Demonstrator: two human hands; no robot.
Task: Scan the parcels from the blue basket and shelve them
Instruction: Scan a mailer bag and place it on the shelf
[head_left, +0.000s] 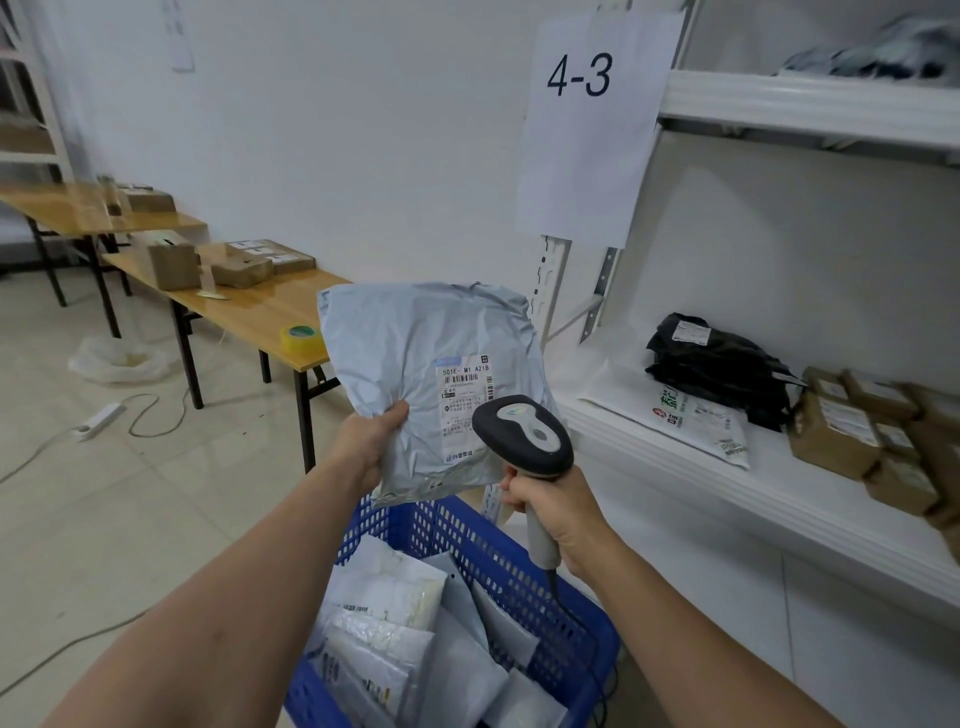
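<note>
The left hand grips the lower left edge of a crumpled pale grey plastic mailer parcel, thumb on the front, and holds it upright above the far rim of the blue perforated plastic basket. The parcel's white printed shipping label faces the camera (its top line reads "501E- M1 A21B"). The right hand is clenched round the pale handle of a dark grey handheld barcode scanner, whose head sits just in front of the label's lower right corner; whether it touches the parcel cannot be told. The scanner's black cable trails down over the basket's right wall. Inside the basket lie more white and grey soft mailer bags, piled and overlapping. To the right stands a white metal shelf carrying a heap of black plastic bags, a flat white mailer with green print and several brown cardboard boxes. A white paper sign marked "4-3" hangs on the shelf's upright. On the left, a wooden table bears brown boxes and a roll of yellow tape near its edge.
</note>
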